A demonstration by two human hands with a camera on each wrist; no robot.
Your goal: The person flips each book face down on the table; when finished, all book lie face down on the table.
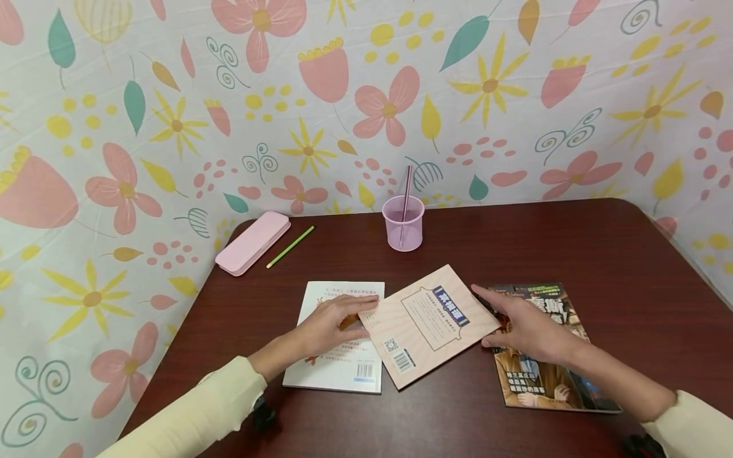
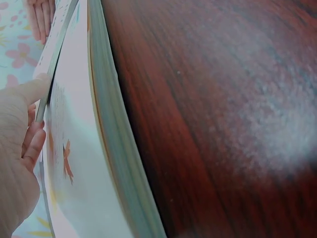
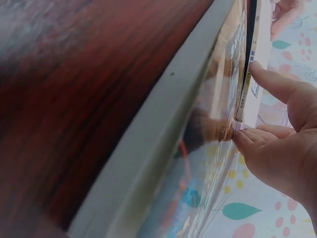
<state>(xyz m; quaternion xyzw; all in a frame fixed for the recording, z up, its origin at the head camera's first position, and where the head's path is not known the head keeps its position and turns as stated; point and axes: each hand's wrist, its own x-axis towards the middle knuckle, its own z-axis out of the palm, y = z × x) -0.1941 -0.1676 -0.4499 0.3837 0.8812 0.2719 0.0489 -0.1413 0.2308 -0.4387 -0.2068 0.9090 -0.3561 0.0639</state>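
Note:
A pale pink book (image 1: 395, 343) with a blue title label and barcode lies slanted at the middle. My left hand (image 1: 332, 324) pinches its left corner, thumb on top and fingers beneath in the left wrist view. At its right corner is my right hand (image 1: 535, 329), with thumb against the edge and fingertips on the corner in the right wrist view. The pink book's left side overlaps a white book (image 1: 303, 375) with red print, under my left hand. Below my right hand lies a dark illustrated book (image 1: 541, 385), partly hidden by hand and forearm.
A pink mesh cup (image 1: 403, 235) holding a pencil (image 1: 407, 191) stands at the back of the dark wooden table (image 1: 446, 426). A pink pencil case (image 1: 253, 243) and a green pencil (image 1: 291, 247) lie at the back left. A flowered cloth (image 1: 343, 140) hangs behind.

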